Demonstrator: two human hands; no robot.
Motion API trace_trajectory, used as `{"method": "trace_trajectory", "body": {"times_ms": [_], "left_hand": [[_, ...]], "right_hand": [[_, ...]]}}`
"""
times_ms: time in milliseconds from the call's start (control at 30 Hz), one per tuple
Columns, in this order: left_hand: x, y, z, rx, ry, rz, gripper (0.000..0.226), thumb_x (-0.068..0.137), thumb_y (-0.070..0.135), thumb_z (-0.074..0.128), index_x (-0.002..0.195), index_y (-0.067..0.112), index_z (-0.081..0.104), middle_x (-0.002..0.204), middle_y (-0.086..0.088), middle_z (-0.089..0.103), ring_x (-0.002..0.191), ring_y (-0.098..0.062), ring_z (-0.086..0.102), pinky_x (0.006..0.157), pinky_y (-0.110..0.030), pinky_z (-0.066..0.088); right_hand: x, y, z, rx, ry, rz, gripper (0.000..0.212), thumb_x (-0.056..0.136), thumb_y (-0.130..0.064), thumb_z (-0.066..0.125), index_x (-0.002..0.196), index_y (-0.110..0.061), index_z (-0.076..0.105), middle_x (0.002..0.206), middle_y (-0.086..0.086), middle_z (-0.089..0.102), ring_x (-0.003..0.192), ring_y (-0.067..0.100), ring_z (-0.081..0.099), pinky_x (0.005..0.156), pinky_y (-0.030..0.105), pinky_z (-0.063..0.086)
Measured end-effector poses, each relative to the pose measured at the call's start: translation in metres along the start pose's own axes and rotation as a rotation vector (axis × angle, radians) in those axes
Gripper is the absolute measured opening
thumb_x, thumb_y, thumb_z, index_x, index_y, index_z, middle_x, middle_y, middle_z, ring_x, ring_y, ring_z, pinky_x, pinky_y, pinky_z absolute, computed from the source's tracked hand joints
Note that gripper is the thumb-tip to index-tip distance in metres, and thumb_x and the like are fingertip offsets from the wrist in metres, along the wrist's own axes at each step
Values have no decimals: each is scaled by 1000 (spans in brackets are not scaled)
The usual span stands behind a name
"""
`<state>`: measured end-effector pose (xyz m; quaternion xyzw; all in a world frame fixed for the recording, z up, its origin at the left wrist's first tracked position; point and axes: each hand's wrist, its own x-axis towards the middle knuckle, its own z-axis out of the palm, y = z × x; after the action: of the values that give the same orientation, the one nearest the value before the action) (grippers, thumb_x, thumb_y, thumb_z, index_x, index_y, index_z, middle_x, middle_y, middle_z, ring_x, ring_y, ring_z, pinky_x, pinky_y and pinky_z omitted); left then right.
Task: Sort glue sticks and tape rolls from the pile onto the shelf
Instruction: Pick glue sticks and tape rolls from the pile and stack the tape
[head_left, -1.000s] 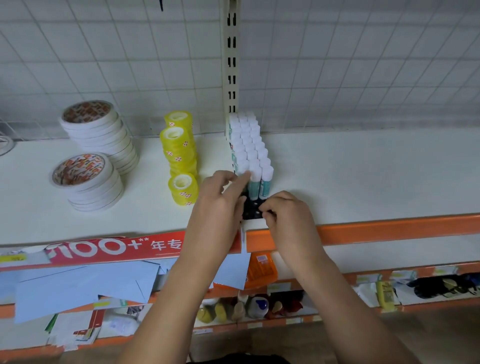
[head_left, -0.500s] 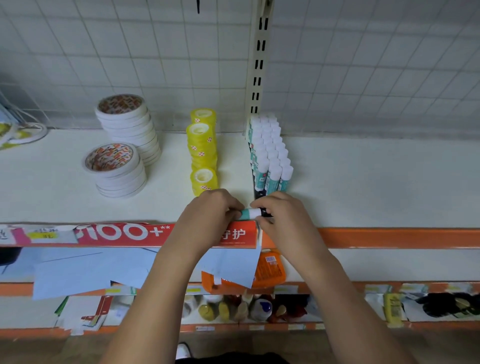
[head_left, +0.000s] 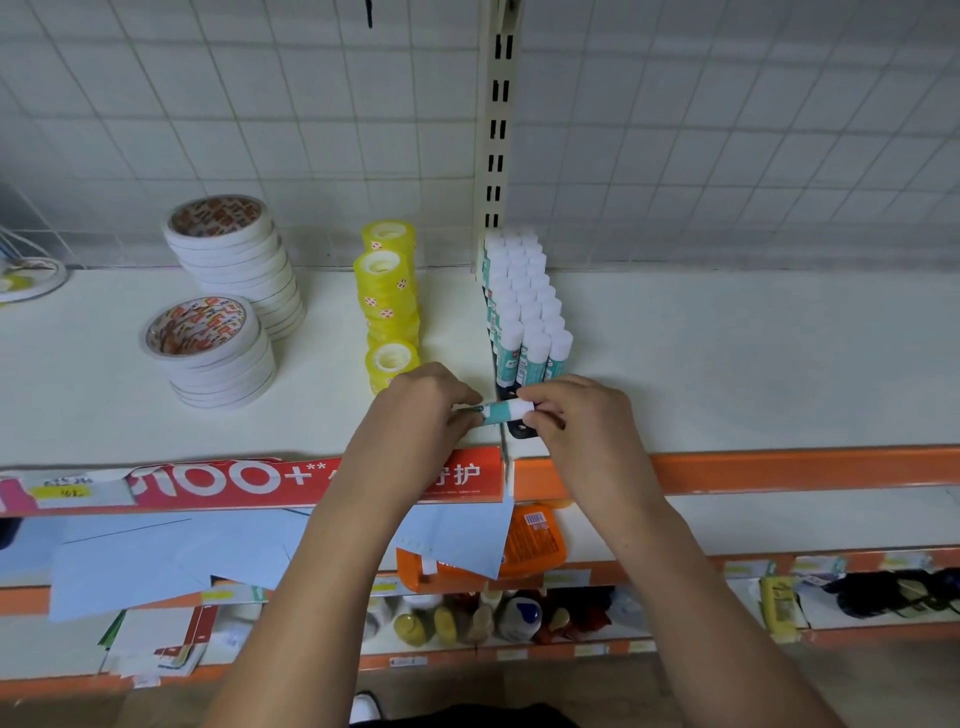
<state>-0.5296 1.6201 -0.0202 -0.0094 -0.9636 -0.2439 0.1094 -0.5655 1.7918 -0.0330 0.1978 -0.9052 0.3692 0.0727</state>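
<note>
Sorting is judged well advanced: glue sticks (head_left: 524, 306) are ranked upright on the shelf (head_left: 727, 364) beside stacked yellow tape rolls (head_left: 387, 306) and white tape rolls (head_left: 234, 291), while one glue stick (head_left: 501, 410), pinched horizontally between left hand (head_left: 421, 410) and right hand (head_left: 582, 415) at the row's front, is not yet stood.

I take the block of upright glue sticks (head_left: 524, 306) as my mark; it stands on the white shelf (head_left: 727, 364), its far end at the foot of the slotted post (head_left: 496, 130). Just in front of that block, my left grip (head_left: 421, 410) and right grip (head_left: 576, 415) pinch one glue stick (head_left: 501, 410) between them. It lies level, white end toward the right grip. Left of the block stand yellow tape rolls (head_left: 387, 306); farther left, two stacks of white tape rolls (head_left: 234, 260). Below the block, under the shelf's orange edge (head_left: 779, 467), lie blue paper sheets (head_left: 156, 561).
</note>
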Motion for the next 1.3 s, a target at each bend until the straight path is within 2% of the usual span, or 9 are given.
{"method": "trace_trajectory", "body": {"times_ms": [167, 333, 467, 567, 633, 700, 967, 1167, 1300], "left_hand": [[4, 11, 5, 95, -3, 104, 24, 88, 34, 67, 109, 24, 72, 96, 0, 67, 93, -23, 60, 78, -39, 48], [12, 10, 6, 22, 4, 106, 17, 86, 28, 71, 100, 19, 73, 87, -2, 64, 82, -22, 59, 71, -38, 48], [19, 10, 5, -170, 147, 61, 14, 80, 16, 77, 92, 13, 71, 88, -3, 61, 78, -19, 63, 73, -39, 53], [24, 18, 10, -411, 230, -34, 14, 80, 13, 77, 87, 16, 66, 88, 0, 65, 84, -13, 66, 76, -26, 54], [25, 21, 15, -557, 244, -88, 15, 81, 11, 76, 91, 17, 66, 93, 2, 68, 87, -10, 68, 75, -13, 50], [26, 22, 20, -606, 253, -107, 16, 82, 8, 75, 95, 15, 67, 97, 1, 69, 88, -10, 69, 74, -8, 47], [30, 15, 34, -507, 255, -104, 14, 82, 12, 75, 95, 14, 70, 96, 2, 70, 82, -5, 68, 71, -9, 50], [37, 13, 37, -375, 241, -94, 10, 81, 14, 76, 89, 13, 71, 89, -1, 69, 78, -11, 68, 74, -29, 57], [39, 13, 40, -396, 231, -144, 11, 81, 14, 76, 89, 13, 69, 89, 0, 70, 77, -9, 69, 72, -24, 55]], "right_hand": [[0, -4, -2, 6, 3, -39, 27, 88, -2, 65, 112, -12, 73, 109, 5, 69, 95, 15, 65, 91, 28, 52], [1, 0, -9, -56, -34, 9, 31, 84, -4, 70, 114, -11, 69, 103, 6, 68, 91, 17, 63, 86, 34, 54], [7, 3, -14, -245, -191, 24, 25, 90, -7, 62, 113, -10, 70, 111, 8, 61, 100, 23, 60, 86, 29, 48], [10, -2, -11, -332, -266, 38, 28, 94, -9, 57, 121, -8, 66, 115, 9, 59, 106, 22, 53, 86, 29, 46], [8, -4, -8, -399, -269, 14, 30, 95, -7, 55, 123, -11, 65, 116, 8, 58, 106, 21, 52, 85, 29, 47], [6, -6, -5, -431, -253, -5, 30, 96, -5, 53, 122, -13, 65, 117, 6, 57, 105, 20, 51, 82, 27, 47], [-2, -13, -1, -440, -212, 39, 38, 94, 0, 51, 128, -14, 61, 123, 2, 56, 111, 20, 47, 87, 29, 48], [-2, -14, 1, -456, -217, 53, 38, 94, -3, 50, 130, -16, 59, 126, 0, 54, 114, 18, 46, 88, 28, 48], [-4, -14, 5, -473, -215, 61, 37, 93, -2, 48, 126, -15, 60, 125, 0, 53, 115, 19, 44, 85, 26, 44]]}}
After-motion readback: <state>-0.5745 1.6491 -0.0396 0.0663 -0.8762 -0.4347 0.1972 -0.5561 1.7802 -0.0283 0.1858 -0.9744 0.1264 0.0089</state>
